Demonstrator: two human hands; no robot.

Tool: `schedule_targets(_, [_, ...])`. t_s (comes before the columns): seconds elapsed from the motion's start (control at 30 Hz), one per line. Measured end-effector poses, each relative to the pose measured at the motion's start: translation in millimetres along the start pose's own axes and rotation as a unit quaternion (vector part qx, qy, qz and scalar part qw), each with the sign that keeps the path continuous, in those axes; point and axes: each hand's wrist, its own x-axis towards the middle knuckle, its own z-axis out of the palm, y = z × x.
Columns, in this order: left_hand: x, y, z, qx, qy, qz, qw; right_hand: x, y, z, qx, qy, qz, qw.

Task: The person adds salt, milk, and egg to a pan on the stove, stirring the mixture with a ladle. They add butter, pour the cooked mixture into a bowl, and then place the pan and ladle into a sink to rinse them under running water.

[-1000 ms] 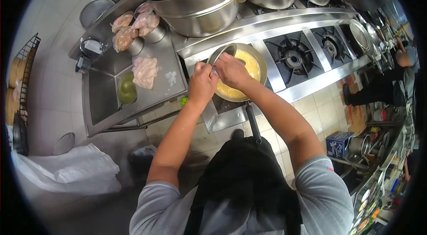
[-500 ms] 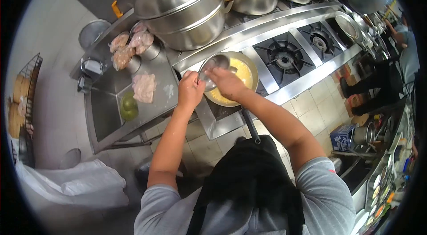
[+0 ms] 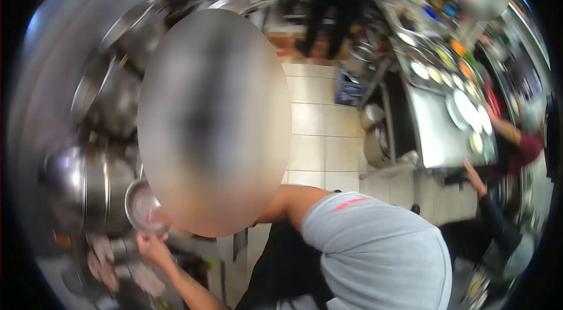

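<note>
At the lower left, my left hand (image 3: 152, 247) is closed on the near rim of a round metal bowl (image 3: 132, 209). My right hand (image 3: 160, 217) reaches over the inside of this bowl, smeared by motion, its fingers not clearly readable. A large blurred oval covers most of my right forearm and the area beside the bowl. The pan with yellow liquid seen earlier is hidden behind it.
A large lidded steel pot (image 3: 97, 190) stands left of the bowl. Pale raw meat pieces (image 3: 102, 262) lie below it. Across the tiled floor (image 3: 311, 119) runs a steel counter (image 3: 431, 128) with plates (image 3: 463, 109). Several people work around, one person (image 3: 495, 236) at the lower right.
My view has swung to the right, so the bowl and both hands now appear further left and lower. The counter and more people have come into sight. My left hand still grips the bowl.
</note>
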Motion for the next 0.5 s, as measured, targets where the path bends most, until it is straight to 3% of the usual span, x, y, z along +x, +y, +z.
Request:
schedule_targets(0.03, [-19,45,21,-0.022,-0.021,0.002,1.0,8,-23,-38,0.054,-0.07,0.021,0.996])
schedule_targets(0.1, [-30,52,54,-0.099,-0.047,0.042,0.993,-8,-27,-64,-0.014,-0.031,-0.013,0.999])
schedule_targets(0.17, [-52,90,80,-0.145,-0.087,0.037,0.985,-27,-46,-118,-0.069,-0.06,0.05,0.995])
schedule_targets(0.27, [-104,139,140,-0.174,-0.165,0.041,0.97,-86,-59,-197,-0.132,-0.048,0.059,0.988])
schedule_targets(0.43, [-182,193,232,-0.143,-0.273,0.112,0.945,-208,-89,-296,-0.232,0.048,0.109,0.965])
schedule_targets(0.5, [-226,226,270,-0.112,-0.314,0.162,0.929,-253,-105,-343,-0.332,0.002,0.166,0.928])
